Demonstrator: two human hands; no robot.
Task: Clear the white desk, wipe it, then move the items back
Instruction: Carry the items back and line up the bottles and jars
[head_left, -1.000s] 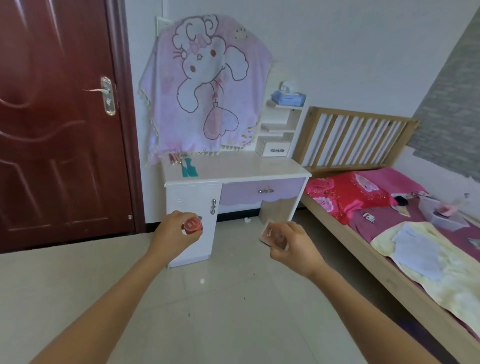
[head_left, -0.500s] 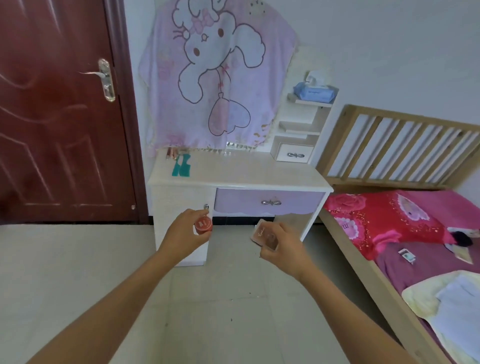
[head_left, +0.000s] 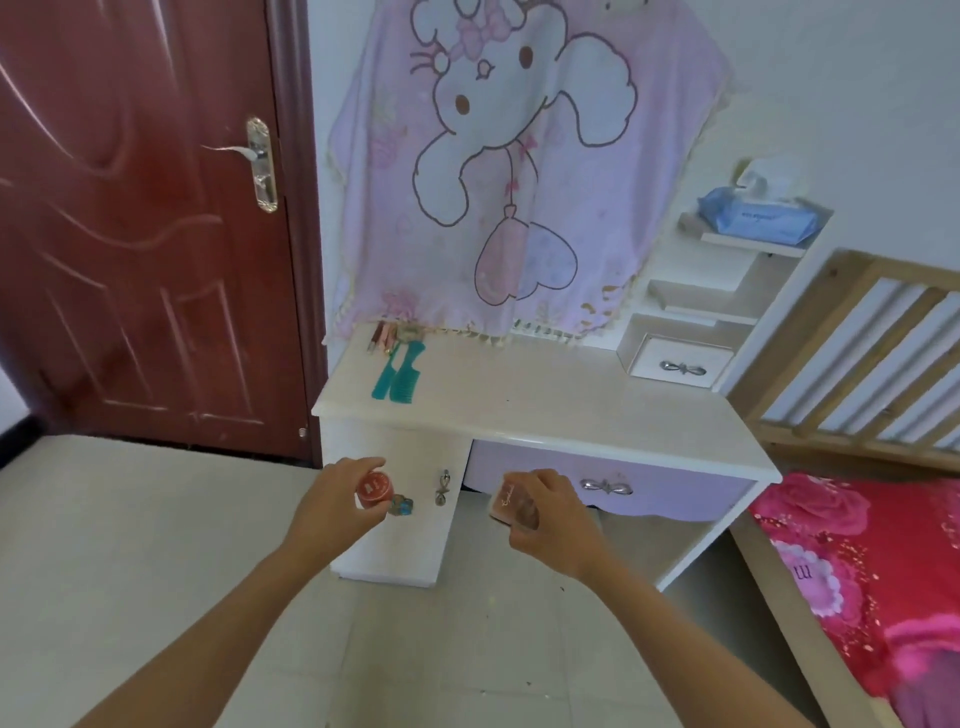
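The white desk (head_left: 571, 410) stands against the wall ahead, with a lilac drawer front. Two teal combs (head_left: 397, 374) and some pinkish hair clips (head_left: 382, 335) lie at its back left corner. My left hand (head_left: 332, 504) grips a small round red jar (head_left: 374, 488) in front of the desk's cabinet door, with a small teal object (head_left: 401, 505) at its fingertips. My right hand (head_left: 550, 519) holds a flat pink box (head_left: 511, 504) just below the desk's front edge.
A pink cartoon blanket (head_left: 498, 166) hangs over the desk's back. White shelves (head_left: 727, 280) at the right carry a blue tissue pack (head_left: 758, 218). A dark red door (head_left: 135, 218) is on the left, a wooden bed (head_left: 857, 545) with red bedding on the right.
I have come closer to the desk, which now looms larger. Both hands keep their items and have moved forward up to the desk's front.
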